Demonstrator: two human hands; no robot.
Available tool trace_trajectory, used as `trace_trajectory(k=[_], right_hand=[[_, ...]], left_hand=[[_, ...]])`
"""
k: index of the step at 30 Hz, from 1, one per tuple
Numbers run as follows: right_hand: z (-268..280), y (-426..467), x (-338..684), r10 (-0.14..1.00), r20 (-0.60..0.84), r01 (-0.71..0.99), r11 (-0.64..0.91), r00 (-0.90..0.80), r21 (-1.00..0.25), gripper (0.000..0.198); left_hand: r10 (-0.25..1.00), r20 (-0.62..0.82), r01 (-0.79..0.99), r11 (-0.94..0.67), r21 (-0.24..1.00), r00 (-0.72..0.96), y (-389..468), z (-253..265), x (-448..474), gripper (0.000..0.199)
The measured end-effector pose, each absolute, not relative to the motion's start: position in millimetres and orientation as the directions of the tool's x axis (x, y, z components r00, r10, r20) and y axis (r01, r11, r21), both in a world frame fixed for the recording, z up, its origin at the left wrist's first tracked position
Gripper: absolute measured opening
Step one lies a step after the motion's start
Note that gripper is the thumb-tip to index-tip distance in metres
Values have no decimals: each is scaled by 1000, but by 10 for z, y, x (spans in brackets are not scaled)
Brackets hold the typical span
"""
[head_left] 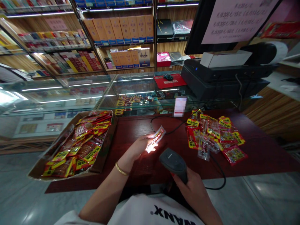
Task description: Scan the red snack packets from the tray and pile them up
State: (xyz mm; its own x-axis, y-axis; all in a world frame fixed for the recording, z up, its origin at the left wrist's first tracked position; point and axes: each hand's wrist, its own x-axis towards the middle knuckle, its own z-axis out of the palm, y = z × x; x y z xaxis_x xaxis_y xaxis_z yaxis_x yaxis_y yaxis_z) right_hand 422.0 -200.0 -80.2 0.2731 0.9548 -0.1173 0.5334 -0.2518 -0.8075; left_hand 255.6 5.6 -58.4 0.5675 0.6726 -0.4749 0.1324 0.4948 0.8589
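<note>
My left hand, with a gold bangle at the wrist, pinches a narrow snack packet above the dark red counter. Bright light from the scanner falls on the packet and washes out part of its print. Closed round the handle of a black barcode scanner is my right hand; the scanner's head points at the packet. To the left stands an open cardboard box full of red and yellow snack packets. A loose pile of similar packets lies on the right of the counter.
A black cable loops across the counter. Behind it is a glass display case with a red mouse mat and mouse on top. At right stand a cash drawer and a monitor. Stocked shelves line the back.
</note>
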Motion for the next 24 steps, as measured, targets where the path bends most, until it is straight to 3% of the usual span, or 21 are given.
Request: trace_trajectory(k=[8, 14, 16, 18, 21, 24], right_hand=[[-756, -1968, 4177, 956, -111, 489, -236, 272, -840, 36], [-716, -2070, 4318, 904, -57, 425, -254, 423, -869, 29], [-742, -2144, 4390, 871, -44, 411, -274, 490, -869, 33], [-779, -2220, 4451, 837, -36, 398, -297, 546, -868, 36], [-849, -2315, 4510, 793, -37, 375, -328, 608, -867, 39], [-935, -2384, 4543, 744, -44, 343, -359, 667, -868, 43]], left_hand=[[632, -456, 76, 533, 843, 627, 50, -673, 2619, 45], [705, -411, 69, 460, 885, 578, 141, -864, 2916, 42], [708, -305, 105, 313, 944, 637, 194, -875, 3211, 39], [701, -143, 151, 51, 987, 699, 251, -843, 3610, 35], [669, 75, 227, -352, 908, 740, 339, -776, 4310, 38], [624, 167, 241, -515, 823, 763, 375, -764, 4952, 47]])
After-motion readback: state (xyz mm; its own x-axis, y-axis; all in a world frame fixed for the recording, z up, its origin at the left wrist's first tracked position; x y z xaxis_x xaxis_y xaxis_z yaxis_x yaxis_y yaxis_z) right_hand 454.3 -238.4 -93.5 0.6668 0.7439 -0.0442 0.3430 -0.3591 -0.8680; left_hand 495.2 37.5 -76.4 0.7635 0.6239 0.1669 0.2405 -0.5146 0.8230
